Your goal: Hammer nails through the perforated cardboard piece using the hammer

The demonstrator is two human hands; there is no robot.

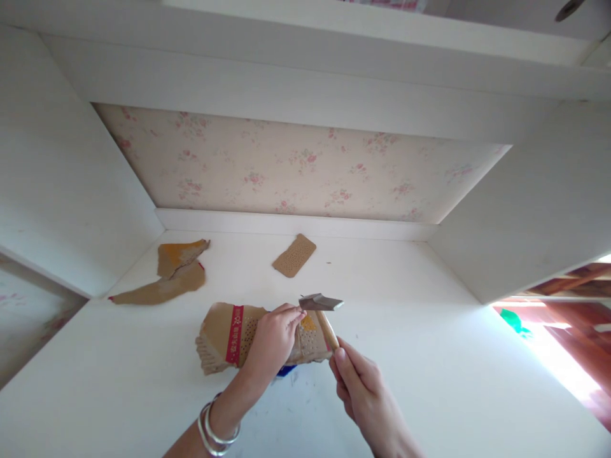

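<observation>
My right hand (358,378) is wrapped round the wooden handle of a hammer (326,324), whose metal head hangs just above a stack of torn brown cardboard (214,327). The cardboard has a red printed strip and rows of small punched holes. My left hand (274,337) rests on the cardboard, its thumb and fingers pinched together close to the hammer head. What sits in that pinch, if anything, is too small to make out. Part of a blue object (286,370) pokes out from under the cardboard's near edge.
Torn cardboard scraps (179,273) lie at the left on the white surface (420,356). A small perforated cardboard piece (294,256) is farther back. White side panels (534,191) and an overhead board (296,95) enclose the space. Something green (514,322) shows beyond the right edge.
</observation>
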